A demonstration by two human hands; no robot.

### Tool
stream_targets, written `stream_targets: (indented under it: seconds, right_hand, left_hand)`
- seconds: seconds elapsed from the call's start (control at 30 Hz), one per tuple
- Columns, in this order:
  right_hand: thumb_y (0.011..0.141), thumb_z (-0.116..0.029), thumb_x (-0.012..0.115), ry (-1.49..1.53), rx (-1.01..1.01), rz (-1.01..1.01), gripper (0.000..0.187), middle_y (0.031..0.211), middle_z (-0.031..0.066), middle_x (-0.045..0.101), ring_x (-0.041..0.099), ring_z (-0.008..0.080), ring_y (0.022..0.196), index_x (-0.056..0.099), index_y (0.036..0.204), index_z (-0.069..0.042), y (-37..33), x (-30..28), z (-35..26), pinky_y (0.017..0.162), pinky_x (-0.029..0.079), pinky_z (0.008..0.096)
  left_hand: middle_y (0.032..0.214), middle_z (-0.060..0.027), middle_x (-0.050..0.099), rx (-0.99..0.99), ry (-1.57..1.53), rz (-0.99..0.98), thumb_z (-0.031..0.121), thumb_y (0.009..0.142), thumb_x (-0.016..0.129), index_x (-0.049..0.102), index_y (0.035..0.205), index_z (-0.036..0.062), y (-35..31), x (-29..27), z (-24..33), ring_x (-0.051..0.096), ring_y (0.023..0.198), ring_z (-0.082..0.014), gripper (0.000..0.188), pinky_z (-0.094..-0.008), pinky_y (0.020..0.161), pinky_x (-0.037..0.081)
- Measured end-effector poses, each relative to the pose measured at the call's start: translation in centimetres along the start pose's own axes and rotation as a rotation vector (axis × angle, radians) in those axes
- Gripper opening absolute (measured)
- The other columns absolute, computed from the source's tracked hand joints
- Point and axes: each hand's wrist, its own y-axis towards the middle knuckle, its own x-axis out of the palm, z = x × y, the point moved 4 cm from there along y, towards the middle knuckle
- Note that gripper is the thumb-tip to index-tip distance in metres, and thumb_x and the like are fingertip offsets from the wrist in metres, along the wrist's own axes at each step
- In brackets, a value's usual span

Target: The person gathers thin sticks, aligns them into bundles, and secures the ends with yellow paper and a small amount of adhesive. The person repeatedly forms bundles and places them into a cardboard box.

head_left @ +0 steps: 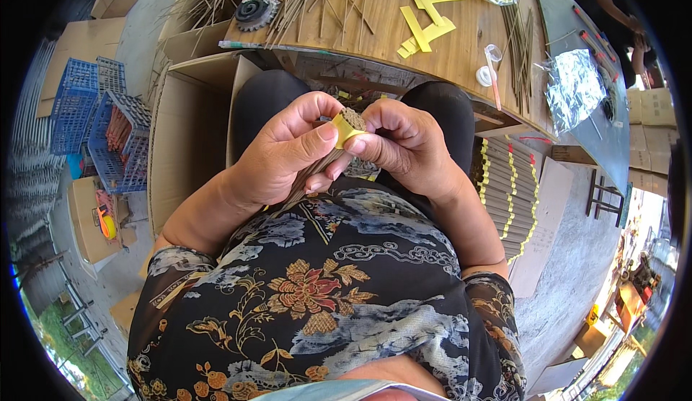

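Note:
A bundle of thin brown sticks (353,117), which look like incense sticks, is held slanted above my lap, its end facing up and away from me. My left hand (299,138) is closed around it, the thumb pressing on a yellow paper strip (344,131) wrapped near that end. With thumb and bent fingers, my right hand (407,145) pinches the strip on its right side. The lower part of the bundle runs down behind my left hand and is partly hidden.
Loose sticks (317,1), more yellow strips (427,37) and a dark toothed ring (257,13) lie on the wooden table (389,22). An open cardboard box (191,141) stands left, blue crates (119,141) beyond. Yellow-banded bundles (508,192) lie right. Another person (613,19) is at upper right.

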Motion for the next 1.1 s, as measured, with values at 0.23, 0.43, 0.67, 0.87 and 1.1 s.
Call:
stream_targets:
  seconds: [0.23,0.43,0.67,0.87,1.1]
  right_hand:
    - [0.078,-0.018,0.065,-0.066,-0.122,-0.031,0.021,0.063,0.006,0.053,0.051,0.0144,0.056,0.051,0.073,-0.004,0.5,-0.3,0.0,0.05,0.041,0.026]
    - [0.075,-0.02,0.068,-0.118,-0.136,-0.042,0.024,0.061,0.0049,0.052,0.05,0.0148,0.054,0.051,0.071,-0.005,0.6,-1.0,0.4,0.049,0.04,0.0257]
    - [0.069,-0.022,0.073,0.108,-0.142,0.059,0.025,0.068,0.0037,0.053,0.052,0.0146,0.061,0.055,0.076,-0.006,0.4,-1.2,0.0,0.056,0.043,0.0239]
    - [0.066,-0.022,0.073,-0.25,-0.47,0.061,0.03,0.075,0.0038,0.054,0.054,0.0173,0.068,0.06,0.089,-0.008,0.3,-2.2,-1.8,0.059,0.046,0.0266]
    - [0.06,-0.027,0.077,-0.299,-0.439,-0.016,0.037,0.078,0.0066,0.056,0.055,0.0209,0.07,0.057,0.082,-0.005,0.0,-3.2,-2.2,0.059,0.045,0.028]
  left_hand:
    - [0.072,-0.01,0.051,0.012,-0.056,-0.044,0.027,0.091,0.043,0.041,0.105,0.0087,0.3,0.1,0.0,0.042,0.046,-0.0104,0.023,-0.02,0.039,0.034]
    - [0.07,-0.0122,0.052,-0.054,-0.065,-0.045,0.027,0.092,0.04,0.042,0.105,0.0076,0.6,-0.1,-0.1,0.044,0.045,-0.012,0.024,-0.0211,0.039,0.036]
    - [0.082,-0.0113,0.057,0.031,0.179,-0.042,0.023,0.094,0.037,0.043,0.111,0.0012,0.9,0.3,0.0,0.058,0.071,-0.0147,0.029,-0.0239,0.063,0.047]
    - [0.109,-0.0111,0.052,0.045,0.781,-0.077,0.033,0.091,0.043,0.045,0.115,-0.0079,0.7,1.7,2.1,0.048,0.102,-0.0159,0.048,-0.0266,0.09,0.036]
    - [0.083,-0.0029,0.056,-0.147,0.426,-0.123,0.024,0.09,0.049,0.053,0.102,-0.0025,1.5,3.0,1.4,0.052,0.076,-0.0079,0.03,-0.0194,0.071,0.042]
